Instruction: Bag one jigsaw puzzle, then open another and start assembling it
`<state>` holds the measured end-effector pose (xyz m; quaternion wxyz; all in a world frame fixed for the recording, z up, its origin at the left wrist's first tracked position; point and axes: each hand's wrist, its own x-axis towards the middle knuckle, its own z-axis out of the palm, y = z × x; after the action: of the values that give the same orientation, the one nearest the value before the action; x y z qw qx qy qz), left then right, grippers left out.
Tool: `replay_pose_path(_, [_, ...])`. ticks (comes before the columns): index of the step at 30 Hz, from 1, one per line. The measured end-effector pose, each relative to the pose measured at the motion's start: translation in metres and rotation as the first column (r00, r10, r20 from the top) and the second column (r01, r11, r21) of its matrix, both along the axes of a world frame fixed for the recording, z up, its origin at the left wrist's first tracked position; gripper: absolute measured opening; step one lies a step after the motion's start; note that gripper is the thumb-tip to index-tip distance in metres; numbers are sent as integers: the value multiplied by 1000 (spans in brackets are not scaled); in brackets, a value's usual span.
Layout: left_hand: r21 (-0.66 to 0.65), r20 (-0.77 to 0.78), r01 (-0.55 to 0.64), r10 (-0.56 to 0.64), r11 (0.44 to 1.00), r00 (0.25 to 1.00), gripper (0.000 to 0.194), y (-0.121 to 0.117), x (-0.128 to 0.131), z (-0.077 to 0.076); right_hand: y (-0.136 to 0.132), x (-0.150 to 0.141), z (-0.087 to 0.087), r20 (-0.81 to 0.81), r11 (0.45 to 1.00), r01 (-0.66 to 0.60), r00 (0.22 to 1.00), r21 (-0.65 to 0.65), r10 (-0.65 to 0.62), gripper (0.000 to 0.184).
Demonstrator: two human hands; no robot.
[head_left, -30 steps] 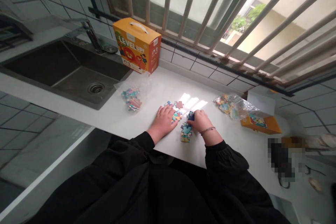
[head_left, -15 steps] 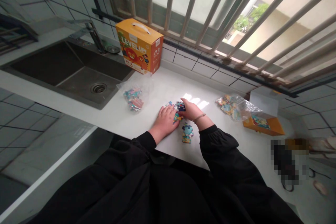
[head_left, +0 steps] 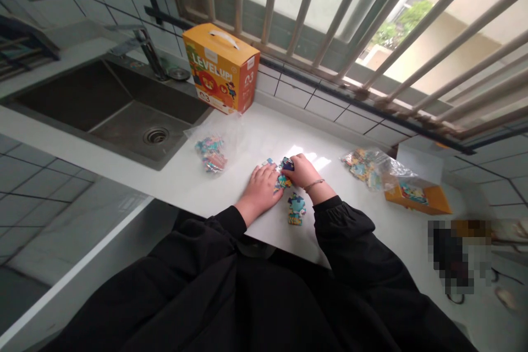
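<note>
My left hand (head_left: 260, 190) lies flat, fingers stretched out, over part of a group of joined jigsaw pieces (head_left: 283, 182) on the white counter. Just to its right, my right hand (head_left: 303, 170) pinches a dark blue jigsaw piece (head_left: 288, 164) at the upper edge of that group. Whether this piece is locked into the others I cannot tell. Closer to my body lies a separate joined cluster of teal and yellow jigsaw pieces (head_left: 296, 209). Light blue pieces (head_left: 269, 161) show beyond my left fingertips; my hand partly covers them.
A clear bag of jigsaw pieces (head_left: 212, 154) lies left, beside the steel sink (head_left: 159, 146). Behind it stands an orange box (head_left: 220, 69). To the right are another bag of pieces (head_left: 363, 168) and an open orange box (head_left: 429, 201). A barred window rises behind the counter (head_left: 256, 132).
My right thumb and fingers have closed in around the dark blue piece, and the hand has turned slightly. My left hand stays flat in place. The whole view has shifted a little.
</note>
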<state>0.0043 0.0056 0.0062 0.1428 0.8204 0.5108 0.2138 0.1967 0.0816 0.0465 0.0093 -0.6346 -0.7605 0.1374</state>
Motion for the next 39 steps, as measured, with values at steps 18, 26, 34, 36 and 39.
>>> replay_pose_path(18, [15, 14, 3, -3, 1000, 1000, 52, 0, 0, -3, 8, -4, 10, 22, 991, 118, 993, -62, -117, 52])
replay_pose_path(26, [18, 17, 0, 0, 1000, 1000, 50, -1, -1, 0, -2, 11, 35, -110, 984, 158, 980, -81, -166, 32])
replay_pose_path(34, [3, 13, 4, -4, 1000, 1000, 49, -2, -1, 5, -89, 32, 28, -199, 984, -131, 974, -125, 104, 35])
replay_pose_path(36, [7, 10, 4, -5, 1000, 1000, 49, -1, -2, 5, -107, 30, 12, -192, 992, -124, 974, -23, 117, 39])
replay_pose_path(39, [16, 2, 9, -9, 1000, 1000, 49, -1, -2, 4, -119, 27, -7, -188, 990, -75, 977, 118, 96, 55])
